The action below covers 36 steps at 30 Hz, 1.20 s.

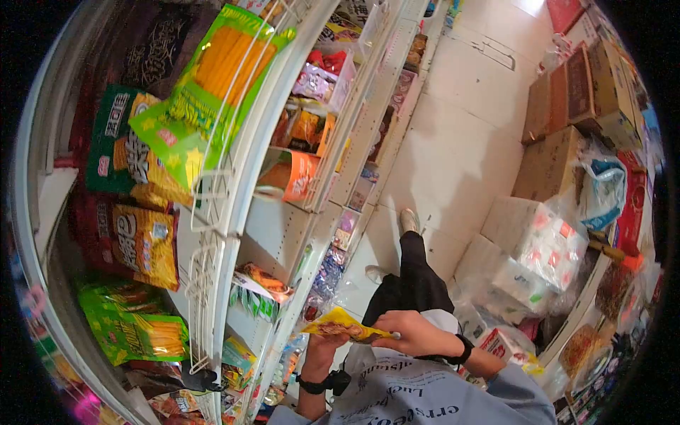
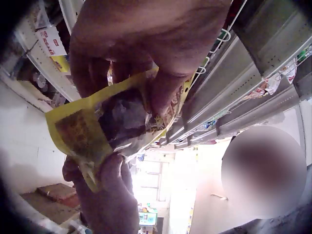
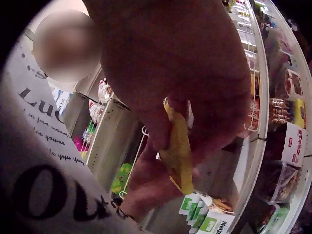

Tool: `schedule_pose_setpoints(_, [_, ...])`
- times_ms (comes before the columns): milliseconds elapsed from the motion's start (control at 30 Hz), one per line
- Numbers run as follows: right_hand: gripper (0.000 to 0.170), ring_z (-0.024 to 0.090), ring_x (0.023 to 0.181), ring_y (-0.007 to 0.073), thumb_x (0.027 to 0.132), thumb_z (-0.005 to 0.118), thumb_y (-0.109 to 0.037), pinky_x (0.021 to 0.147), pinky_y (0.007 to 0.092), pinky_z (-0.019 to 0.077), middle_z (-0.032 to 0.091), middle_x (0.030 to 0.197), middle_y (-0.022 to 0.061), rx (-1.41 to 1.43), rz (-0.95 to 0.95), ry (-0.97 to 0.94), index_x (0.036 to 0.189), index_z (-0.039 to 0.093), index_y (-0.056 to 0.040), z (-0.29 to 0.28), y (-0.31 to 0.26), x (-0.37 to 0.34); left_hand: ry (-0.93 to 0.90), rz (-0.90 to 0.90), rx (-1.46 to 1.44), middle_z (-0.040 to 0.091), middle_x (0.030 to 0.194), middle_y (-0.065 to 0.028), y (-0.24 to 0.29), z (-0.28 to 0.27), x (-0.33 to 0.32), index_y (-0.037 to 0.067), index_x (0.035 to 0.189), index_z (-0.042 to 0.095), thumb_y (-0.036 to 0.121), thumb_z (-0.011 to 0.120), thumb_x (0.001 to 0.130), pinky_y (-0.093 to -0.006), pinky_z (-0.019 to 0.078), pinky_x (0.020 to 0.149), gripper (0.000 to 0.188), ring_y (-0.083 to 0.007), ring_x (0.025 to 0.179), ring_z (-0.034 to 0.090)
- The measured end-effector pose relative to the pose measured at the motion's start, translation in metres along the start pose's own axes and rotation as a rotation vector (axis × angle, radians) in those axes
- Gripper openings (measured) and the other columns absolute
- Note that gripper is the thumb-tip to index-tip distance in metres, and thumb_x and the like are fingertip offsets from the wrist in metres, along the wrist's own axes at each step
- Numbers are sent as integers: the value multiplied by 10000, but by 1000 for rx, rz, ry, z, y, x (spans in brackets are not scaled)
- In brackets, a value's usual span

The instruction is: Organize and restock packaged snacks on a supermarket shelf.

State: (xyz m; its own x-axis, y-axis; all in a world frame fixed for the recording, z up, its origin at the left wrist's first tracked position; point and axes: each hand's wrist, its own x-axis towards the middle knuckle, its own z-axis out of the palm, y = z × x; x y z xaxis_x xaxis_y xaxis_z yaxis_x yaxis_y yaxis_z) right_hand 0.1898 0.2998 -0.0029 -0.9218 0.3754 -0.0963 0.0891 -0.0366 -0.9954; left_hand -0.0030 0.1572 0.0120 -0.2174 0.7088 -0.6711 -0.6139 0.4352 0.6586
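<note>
Far to the left of the grip, a large green packet point(image 1: 205, 85) sits behind the shelf wire, well apart from both hands. Nearer, just left of the grip, a small box with green sides point(image 1: 262, 282) stands on a pale shelf point(image 1: 278, 230). The left hand point(image 1: 326, 349) pinches one end of a yellow packet point(image 1: 341, 324), its thumb pressed on the packet's face. The packet is between the two hands, in front of a printed grey shirt point(image 1: 404, 397). The right hand point(image 1: 416, 333) clamps the other end between thumb and fingers; a black wristband point(image 1: 465, 348) sits just right of it. Farther right of the grip, plastic-wrapped packs point(image 1: 528, 234) lie near brown cartons point(image 1: 549, 106).
</note>
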Motion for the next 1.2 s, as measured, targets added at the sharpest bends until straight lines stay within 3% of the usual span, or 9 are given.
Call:
schedule_pose_setpoints(167, [229, 570, 749, 312, 827, 664, -215, 649, 402, 462, 586, 797, 133, -20, -43, -54, 948, 631, -23, -42, 11, 12, 59, -47, 80, 647, 1044, -77, 20, 38, 19, -1, 1100, 598, -24, 688, 772, -292, 466, 887, 341, -165, 989, 608])
schedule_pose_setpoints(233, [221, 558, 725, 288, 797, 708, -196, 618, 386, 453, 589, 788, 116, 7, -81, -71, 866, 622, -5, -51, 13, 17, 72, -101, 186, 646, 989, -80, 26, 46, 18, 18, 1012, 594, 2, 678, 776, -318, 479, 858, 251, -192, 927, 614])
schedule_pose_setpoints(533, [196, 531, 695, 320, 817, 663, -187, 590, 417, 419, 526, 700, 136, 99, -188, -128, 809, 576, -12, -63, 23, 37, 79, -113, 136, 634, 1016, -74, 35, 49, 25, 21, 1046, 599, 54, 674, 803, -329, 468, 880, 256, -192, 966, 604])
schedule_pose_setpoints(600, [204, 529, 691, 324, 815, 666, -189, 583, 421, 413, 522, 696, 139, 115, -167, -112, 802, 569, -10, -61, 24, 37, 127, -132, 60, 631, 1026, -75, 40, 54, 30, 21, 1063, 595, 75, 671, 813, -331, 466, 882, 268, -193, 981, 600])
schedule_pose_setpoints(700, [233, 526, 657, 340, 813, 673, -201, 566, 428, 404, 507, 670, 156, 111, -157, -98, 773, 555, -4, -59, 25, 34, 51, -20, 95, 633, 1103, -75, 39, 56, 38, -10, 1152, 586, 31, 668, 819, -297, 451, 914, 345, -156, 1022, 590])
schedule_pose_setpoints(800, [221, 560, 652, 365, 834, 652, -198, 577, 402, 432, 563, 716, 195, 218, 22, -101, 818, 593, 15, -59, 11, 34, 159, -5, 100, 610, 1151, -62, 33, 60, 41, -24, 1181, 572, 129, 596, 907, -281, 423, 929, 315, -133, 1043, 566])
schedule_pose_setpoints(933, [251, 561, 539, 291, 843, 649, -237, 523, 355, 432, 592, 663, 179, 178, 103, -53, 917, 640, 3, -41, 13, 27, 213, 54, 210, 615, 1110, -55, 23, 60, 33, -33, 1154, 580, 223, 594, 928, -253, 437, 868, 342, -94, 980, 559])
schedule_pose_setpoints(1033, [257, 590, 524, 172, 863, 631, -248, 509, 304, 444, 613, 610, 107, 268, 147, -38, 887, 649, 7, -22, -1, 27, 235, 33, 28, 623, 1084, -53, 9, 43, 23, -38, 1111, 589, 229, 600, 923, -247, 440, 860, 326, -93, 966, 563])
schedule_pose_setpoints(1200, [270, 596, 541, 123, 869, 642, -244, 524, 280, 466, 622, 612, 80, 284, 182, 3, 879, 643, 26, 18, -14, 24, 180, 152, 261, 639, 1029, -52, 11, 29, -12, -34, 1087, 593, 221, 610, 912, -252, 465, 807, 310, -98, 901, 588])
